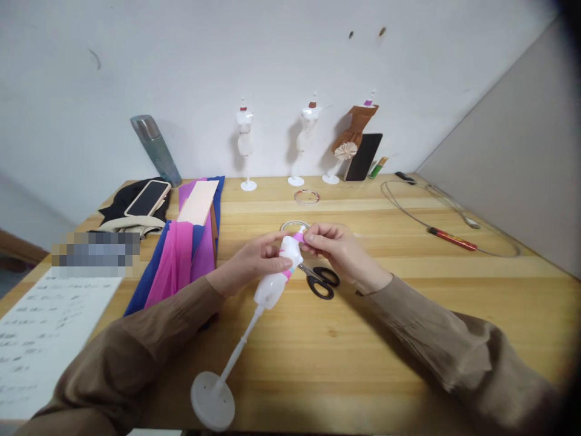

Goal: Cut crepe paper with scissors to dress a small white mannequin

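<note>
My left hand [247, 263] grips a small white dress-form mannequin [278, 275] by the torso, tilted, its round base [212, 400] toward me. A pink strip [298, 237] wraps near its neck and another pink band circles its waist. My right hand [338, 248] pinches the pink strip at the neck. Black-handled scissors [322, 280] lie on the wooden table [363, 351] just under my right hand.
Three mannequins [246, 145] stand at the back wall, one in a brown paper dress [354, 130]. Pink and blue paper sheets [186, 248], a phone [147, 198], a bottle [155, 149], tape rolls [307, 196], a printed sheet [40, 339] and a cable with a red tool [451, 239] lie around.
</note>
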Motion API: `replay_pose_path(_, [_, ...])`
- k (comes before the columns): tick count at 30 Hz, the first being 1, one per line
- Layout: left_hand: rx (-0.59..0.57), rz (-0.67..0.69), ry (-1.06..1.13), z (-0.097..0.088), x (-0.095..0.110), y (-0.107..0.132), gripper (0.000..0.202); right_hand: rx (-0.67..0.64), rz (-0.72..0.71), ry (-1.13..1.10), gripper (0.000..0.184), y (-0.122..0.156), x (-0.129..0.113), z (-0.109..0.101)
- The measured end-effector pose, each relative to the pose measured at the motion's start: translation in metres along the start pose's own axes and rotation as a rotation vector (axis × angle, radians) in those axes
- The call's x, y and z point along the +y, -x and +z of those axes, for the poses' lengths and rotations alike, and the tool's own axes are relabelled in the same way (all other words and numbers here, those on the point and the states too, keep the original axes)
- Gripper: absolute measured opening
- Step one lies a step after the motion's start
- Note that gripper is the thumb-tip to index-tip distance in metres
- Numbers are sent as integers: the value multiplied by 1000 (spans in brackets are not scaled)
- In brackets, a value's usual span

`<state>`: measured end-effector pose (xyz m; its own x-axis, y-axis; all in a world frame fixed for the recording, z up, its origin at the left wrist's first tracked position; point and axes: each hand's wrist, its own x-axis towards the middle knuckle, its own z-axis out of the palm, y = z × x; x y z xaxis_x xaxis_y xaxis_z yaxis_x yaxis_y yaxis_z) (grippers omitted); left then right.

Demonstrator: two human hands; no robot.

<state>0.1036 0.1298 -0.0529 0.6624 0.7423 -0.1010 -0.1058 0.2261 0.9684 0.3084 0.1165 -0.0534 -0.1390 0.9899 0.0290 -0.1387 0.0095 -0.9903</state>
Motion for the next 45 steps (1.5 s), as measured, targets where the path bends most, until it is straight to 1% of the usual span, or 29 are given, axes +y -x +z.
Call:
replay_pose_path(3, [30,-34,-121,2,0,2,63,41,-30,-2,32,1,-3,2])
replay_pose_path(5, [24,-37,-234,3,-1,3,50,65,-39,-34,33,1,-6,3])
replay_pose_path(7, [0,-29,-299,4,-2,4,46,105,-44,-75,34,0,-8,5])
replay_pose_path(8, [-18,-29,-293,4,-2,4,46,135,-51,-94,33,-1,-9,5])
replay_pose_path(9, [-37,-34,-256,4,-1,4,46,163,-57,-110,32,-2,-9,4])
replay_pose_path(11, [-75,-64,-114,2,2,4,45,192,-64,-125,34,-2,-9,3])
replay_pose_path(13, [-95,-100,41,-1,4,3,41,176,-65,-120,39,-2,-7,2])
replay_pose_path(15, [-103,-133,143,-5,6,2,39,148,-82,-104,44,-2,-5,0])
replay_pose_path(18, [-119,-164,198,-10,5,0,40,145,-117,-87,37,-4,-2,-3])
replay_pose_path(20, [-93,-174,207,-13,3,-2,39,156,-132,-47,39,-6,-2,-7])
replay_pose_path(24, [28,-177,229,-17,1,-3,37,209,-141,144,37,-8,-5,-16])
replay_pose_path(28, [30,-131,311,-19,1,-1,37,277,-154,304,40,-10,-7,-24])
replay_pose_path(30, [24,-108,335,-18,0,-1,35,303,-199,359,43,-13,-6,-30])
replay_pose_path(32, [29,-105,348,-18,0,-1,34,330,-260,460,48,-18,-5,-41])
replay_pose_path(34, [42,-109,354,-17,-1,-2,34,348,-302,683,50,-22,-6,-56])
replay_pose_path(35, [52,-109,355,-17,-1,-2,34,318,-282,860,46,-23,-7,-65])
replay_pose_path(36, [60,-107,355,-17,-1,-2,35,286,-249,1040,38,-24,-8,-74])
replay_pose_path(38, [67,-94,360,-16,0,-2,37,192,-177,1349,14,-24,-12,-89])
replay_pose_path(39, [71,-84,368,-16,0,-2,38,166,-176,1451,9,-23,-13,-95])
replay_pose_path(40, [77,-74,381,-16,1,-3,38,157,-189,1519,11,-23,-14,-99])
replay_pose_path(42, [94,-50,407,-15,1,-3,37,173,-240,1552,20,-25,-13,-101])
replay_pose_path(43, [102,-40,410,-15,1,-3,36,185,-274,1523,25,-26,-11,-99])
replay_pose_path(45, [111,-33,393,-15,0,-4,33,148,-350,1397,24,-30,-3,-92])
